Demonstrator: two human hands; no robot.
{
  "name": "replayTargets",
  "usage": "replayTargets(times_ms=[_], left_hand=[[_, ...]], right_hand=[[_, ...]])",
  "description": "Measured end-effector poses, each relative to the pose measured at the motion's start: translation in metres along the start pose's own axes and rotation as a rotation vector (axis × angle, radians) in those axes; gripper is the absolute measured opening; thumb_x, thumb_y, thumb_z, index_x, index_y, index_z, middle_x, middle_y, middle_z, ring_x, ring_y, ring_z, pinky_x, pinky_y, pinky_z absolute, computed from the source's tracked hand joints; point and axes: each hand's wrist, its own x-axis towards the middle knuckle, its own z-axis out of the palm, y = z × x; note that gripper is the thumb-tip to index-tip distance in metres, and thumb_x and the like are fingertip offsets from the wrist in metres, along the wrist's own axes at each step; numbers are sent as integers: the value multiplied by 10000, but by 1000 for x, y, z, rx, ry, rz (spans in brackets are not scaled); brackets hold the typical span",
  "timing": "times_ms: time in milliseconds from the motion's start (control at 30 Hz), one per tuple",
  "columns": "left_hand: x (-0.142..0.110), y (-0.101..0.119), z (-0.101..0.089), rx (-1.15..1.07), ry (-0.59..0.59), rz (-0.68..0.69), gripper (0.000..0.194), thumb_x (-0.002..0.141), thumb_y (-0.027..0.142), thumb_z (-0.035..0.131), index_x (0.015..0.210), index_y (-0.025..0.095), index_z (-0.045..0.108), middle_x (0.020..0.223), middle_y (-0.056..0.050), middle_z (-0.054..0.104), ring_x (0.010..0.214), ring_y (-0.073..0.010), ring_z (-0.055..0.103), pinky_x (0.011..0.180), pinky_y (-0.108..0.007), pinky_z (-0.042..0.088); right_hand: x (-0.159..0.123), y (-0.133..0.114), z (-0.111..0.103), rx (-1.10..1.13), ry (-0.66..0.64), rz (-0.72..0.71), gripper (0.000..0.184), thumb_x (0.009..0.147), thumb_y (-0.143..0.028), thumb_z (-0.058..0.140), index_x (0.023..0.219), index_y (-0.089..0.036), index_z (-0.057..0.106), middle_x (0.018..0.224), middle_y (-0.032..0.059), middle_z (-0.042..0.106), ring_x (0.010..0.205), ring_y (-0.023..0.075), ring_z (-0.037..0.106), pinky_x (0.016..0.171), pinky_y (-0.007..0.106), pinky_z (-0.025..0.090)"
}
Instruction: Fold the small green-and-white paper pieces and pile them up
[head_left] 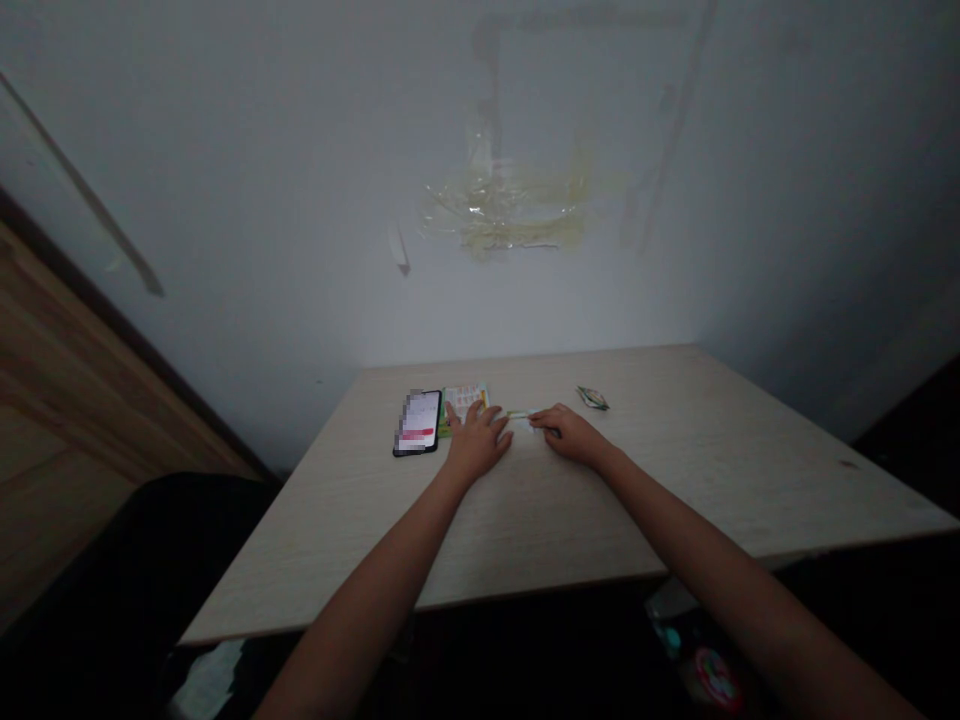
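My left hand (pixel 478 440) lies on the table with its fingers spread. Its fingertips rest at the lower edge of a printed sheet (pixel 468 396) with green and white parts, and beside a small pale strip of paper (pixel 519 414) with a yellow-green edge. On the right end of that strip, my right hand (pixel 571 434) is closed, its index finger and thumb at the paper. Just left of the printed sheet lies a phone (pixel 427 425) with its screen lit. A small folded paper piece (pixel 592 398), green and white, sits beyond my right hand.
The pale wooden table (pixel 540 530) meets a grey wall (pixel 300 200) at its far edge. Peeling clear tape (pixel 517 215) clings to the wall. A wooden panel (pixel 90 380) stands at the left. Below the front edge at the right is a round red-rimmed object (pixel 716 675).
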Motion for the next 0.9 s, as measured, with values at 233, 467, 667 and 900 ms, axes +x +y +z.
replayTargets(times_ms=[233, 467, 667, 900], left_hand=[[3, 0, 1, -30, -53, 102, 345, 944, 424, 453, 1240, 359, 618, 1285, -11, 643, 1312, -321, 415, 1067, -769, -78], [4, 7, -2, -42, -60, 54, 330, 946, 404, 451, 1218, 327, 620, 1248, -17, 665, 1279, -304, 439, 1071, -771, -54], [3, 10, -1, -78, -70, 2, 328, 942, 419, 447, 1202, 313, 617, 1249, -23, 663, 1267, -307, 444, 1053, -792, -36], [1, 10, 2, -94, -68, -1, 332, 920, 427, 490, 1214, 321, 601, 1276, -24, 643, 1263, -310, 439, 1044, -803, -22]], right_hand=[[0, 2, 2, 5, 9, -10, 414, 781, -53, 515, 1123, -187, 706, 1154, 93, 705, 1088, 229, 620, 1012, 449, 451], [-1, 5, 4, -1, 16, -7, 422, 779, -59, 518, 1133, -194, 705, 1167, 76, 701, 1092, 227, 607, 1003, 423, 465], [-1, 6, 4, 4, 8, -1, 417, 786, -73, 526, 1142, -201, 703, 1170, 66, 701, 1108, 224, 601, 1011, 413, 457], [0, 9, 5, 9, 10, -1, 424, 778, -75, 521, 1140, -198, 705, 1179, 69, 696, 1115, 228, 598, 1007, 421, 460]])
